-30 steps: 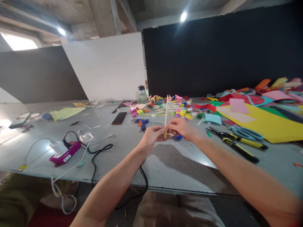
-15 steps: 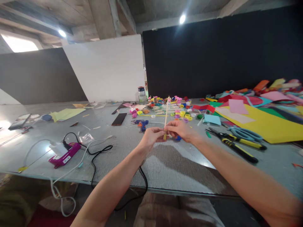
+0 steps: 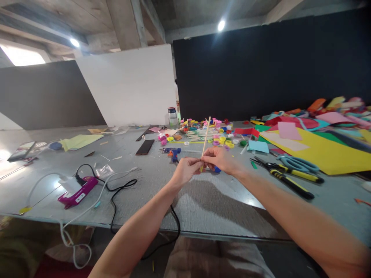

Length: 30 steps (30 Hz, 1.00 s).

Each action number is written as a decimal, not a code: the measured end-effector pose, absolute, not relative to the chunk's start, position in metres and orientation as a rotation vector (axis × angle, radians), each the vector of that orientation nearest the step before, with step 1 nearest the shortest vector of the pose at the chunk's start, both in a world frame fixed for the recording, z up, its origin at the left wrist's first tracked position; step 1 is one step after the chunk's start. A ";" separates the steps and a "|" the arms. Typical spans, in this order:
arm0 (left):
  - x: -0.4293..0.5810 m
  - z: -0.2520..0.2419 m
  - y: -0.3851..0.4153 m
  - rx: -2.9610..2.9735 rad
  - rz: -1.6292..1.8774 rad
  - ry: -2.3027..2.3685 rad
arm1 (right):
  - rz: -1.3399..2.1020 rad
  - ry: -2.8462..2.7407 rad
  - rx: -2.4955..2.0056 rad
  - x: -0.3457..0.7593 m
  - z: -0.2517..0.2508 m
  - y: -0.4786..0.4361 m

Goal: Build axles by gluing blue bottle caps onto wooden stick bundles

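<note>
A thin pale stick (image 3: 206, 135) stands nearly upright between my hands, its top leaning slightly right and its lower end yellowish. My left hand (image 3: 187, 170) pinches it near the bottom from the left. From the right, the fingertips of my right hand (image 3: 217, 159) close on it just above. A blue item (image 3: 217, 169) shows partly beneath my right hand. Just beyond my left hand lies a blue and orange glue gun (image 3: 174, 154). Colourful caps (image 3: 228, 144) and small pieces are spread on the table behind the stick.
On the grey table (image 3: 156, 193), a purple power strip (image 3: 78, 193) with cables sits left. Yellow-handled pliers (image 3: 291, 184), blue scissors (image 3: 298, 163) and yellow sheets (image 3: 333, 154) lie right. A black phone-like slab (image 3: 145, 147) and a bottle (image 3: 172, 117) are farther back.
The stick's top has tilted a little to the right. Both hands keep their pinch on it, and the view has shifted slightly.
</note>
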State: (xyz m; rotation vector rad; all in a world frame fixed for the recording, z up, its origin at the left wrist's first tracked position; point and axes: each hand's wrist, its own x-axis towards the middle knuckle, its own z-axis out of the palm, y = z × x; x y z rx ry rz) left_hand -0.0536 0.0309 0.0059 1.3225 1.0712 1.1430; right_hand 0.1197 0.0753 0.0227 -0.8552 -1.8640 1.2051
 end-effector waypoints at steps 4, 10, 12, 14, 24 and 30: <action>-0.054 0.007 0.031 1.344 1.140 1.074 | 1.210 -1.863 -0.859 0.119 0.021 0.076; -0.057 0.009 0.030 1.331 1.098 1.056 | 1.225 -1.858 -0.882 0.120 0.022 0.077; -0.058 0.008 0.030 1.323 1.087 1.052 | 1.234 -1.849 -0.883 0.120 0.022 0.077; -0.059 0.007 0.031 1.318 1.080 1.049 | 1.245 -1.836 -0.883 0.120 0.022 0.076; -0.061 0.006 0.032 1.329 1.063 1.036 | 1.325 -1.793 -0.894 0.119 0.022 0.076; -0.059 0.008 0.030 1.340 1.044 1.037 | 1.327 -1.829 -0.880 0.122 0.023 0.077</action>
